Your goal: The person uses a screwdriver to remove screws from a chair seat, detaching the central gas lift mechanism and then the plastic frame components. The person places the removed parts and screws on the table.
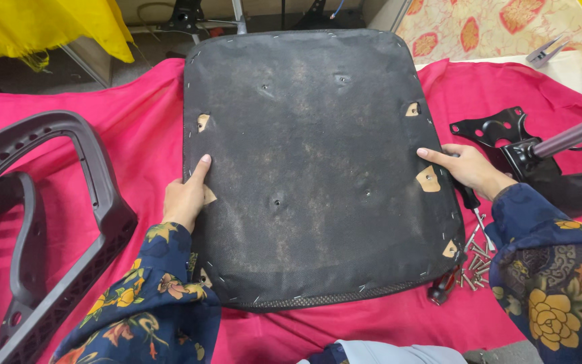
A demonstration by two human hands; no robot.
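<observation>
chair seat underside (318,168) in rough matt black fabric, stapled edges, pink cloth (136,108) kinda smooth, armrest frame (95,182) matt grey plastic, shiny metal screws (474,259), black metal bracket (490,128) semi-gloss

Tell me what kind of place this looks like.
Probably a home or small workshop floor used for office chair assembly: an upturned black fabric-covered seat base lies on a pink cloth, with a pile of silver screws and a black metal mounting plate alongside.
</observation>
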